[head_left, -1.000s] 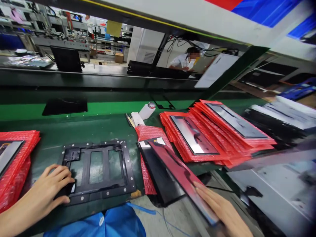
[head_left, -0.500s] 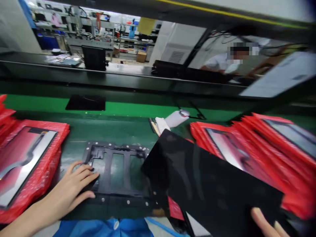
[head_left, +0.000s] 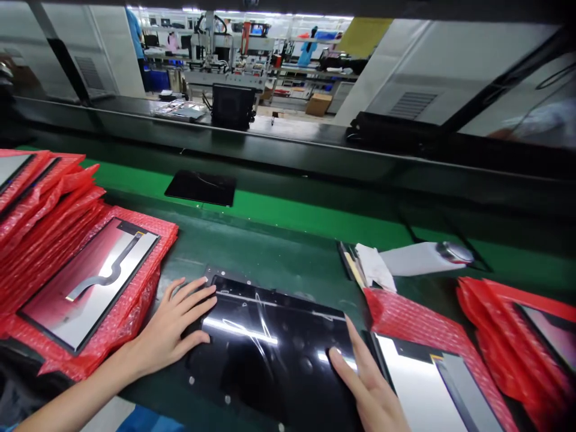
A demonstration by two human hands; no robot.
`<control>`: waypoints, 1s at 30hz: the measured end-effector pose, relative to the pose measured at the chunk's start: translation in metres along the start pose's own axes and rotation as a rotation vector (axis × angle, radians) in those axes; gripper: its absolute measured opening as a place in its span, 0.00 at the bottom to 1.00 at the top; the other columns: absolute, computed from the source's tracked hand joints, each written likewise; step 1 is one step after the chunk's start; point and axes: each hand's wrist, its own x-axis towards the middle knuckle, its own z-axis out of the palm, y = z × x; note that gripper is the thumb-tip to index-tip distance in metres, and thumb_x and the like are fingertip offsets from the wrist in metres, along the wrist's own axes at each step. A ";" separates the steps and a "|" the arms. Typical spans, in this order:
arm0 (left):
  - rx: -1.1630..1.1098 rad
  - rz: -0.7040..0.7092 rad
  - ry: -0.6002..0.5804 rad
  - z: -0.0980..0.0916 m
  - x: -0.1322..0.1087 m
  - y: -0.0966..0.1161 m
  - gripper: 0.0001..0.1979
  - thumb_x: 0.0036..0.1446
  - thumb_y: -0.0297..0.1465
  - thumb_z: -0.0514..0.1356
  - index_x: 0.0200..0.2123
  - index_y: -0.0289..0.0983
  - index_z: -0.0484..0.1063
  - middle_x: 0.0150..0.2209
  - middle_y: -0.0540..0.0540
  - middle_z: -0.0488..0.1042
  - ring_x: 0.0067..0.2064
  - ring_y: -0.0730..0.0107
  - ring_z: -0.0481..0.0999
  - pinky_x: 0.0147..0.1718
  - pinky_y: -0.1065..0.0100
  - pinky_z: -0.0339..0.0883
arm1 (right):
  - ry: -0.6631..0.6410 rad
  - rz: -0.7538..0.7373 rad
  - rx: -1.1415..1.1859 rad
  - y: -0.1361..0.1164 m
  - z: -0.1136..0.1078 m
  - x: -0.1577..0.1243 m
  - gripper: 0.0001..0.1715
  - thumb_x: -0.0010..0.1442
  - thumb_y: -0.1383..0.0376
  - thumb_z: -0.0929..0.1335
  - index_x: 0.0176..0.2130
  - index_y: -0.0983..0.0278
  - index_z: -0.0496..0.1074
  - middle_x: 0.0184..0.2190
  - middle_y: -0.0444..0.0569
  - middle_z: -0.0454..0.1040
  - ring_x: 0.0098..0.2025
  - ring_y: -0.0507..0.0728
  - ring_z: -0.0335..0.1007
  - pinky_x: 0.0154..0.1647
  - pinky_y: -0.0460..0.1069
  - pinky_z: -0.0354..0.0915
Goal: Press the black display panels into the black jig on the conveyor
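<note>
A glossy black screen panel (head_left: pixel 274 354) lies face up over a dark frame (head_left: pixel 227 398) with pale round studs, whose edges peek out around it. My right hand (head_left: pixel 366 375) grips the panel's right end, thumb on top and fingers beneath. At the panel's left end, my left hand (head_left: pixel 180 327) rests flat with its fingers spread, fingertips at the panel's edge. Just right of my right hand is a silver-backed display panel (head_left: pixel 423 384) with a ribbon cable, on red bubble wrap (head_left: pixel 414 309). Most of the frame is hidden beneath the panel.
Red bubble-wrap bags (head_left: pixel 49 240) are stacked at left, with a silver-backed display (head_left: pixel 90 288) on one. More red bags (head_left: pixel 504 336) lie at right. A white bottle (head_left: pixel 418 258) lies behind. On the green strip sits another black panel (head_left: pixel 201 187).
My right hand has brought the black panel leftward from the right and laid it over the frame. My left hand stays at the frame's left end. The view has turned left.
</note>
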 end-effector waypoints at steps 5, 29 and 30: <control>0.043 -0.007 -0.035 0.003 0.000 -0.004 0.29 0.66 0.41 0.55 0.68 0.44 0.53 0.67 0.43 0.60 0.70 0.55 0.52 0.66 0.46 0.40 | -0.027 0.118 0.000 0.006 -0.001 0.004 0.46 0.58 0.44 0.68 0.69 0.51 0.52 0.71 0.40 0.49 0.72 0.67 0.36 0.69 0.65 0.37; -0.101 -0.192 0.047 0.007 0.001 -0.002 0.26 0.68 0.34 0.52 0.67 0.41 0.54 0.69 0.38 0.53 0.72 0.51 0.43 0.65 0.41 0.48 | -0.025 0.130 0.006 0.004 0.009 0.002 0.46 0.58 0.45 0.69 0.69 0.52 0.53 0.70 0.41 0.50 0.72 0.66 0.37 0.70 0.65 0.39; -0.125 -0.216 0.048 0.008 0.002 -0.001 0.26 0.69 0.33 0.50 0.68 0.39 0.51 0.69 0.37 0.54 0.72 0.54 0.42 0.66 0.41 0.48 | -0.021 0.082 -0.013 0.005 0.009 0.001 0.46 0.59 0.46 0.69 0.69 0.53 0.54 0.70 0.42 0.50 0.72 0.66 0.38 0.69 0.65 0.41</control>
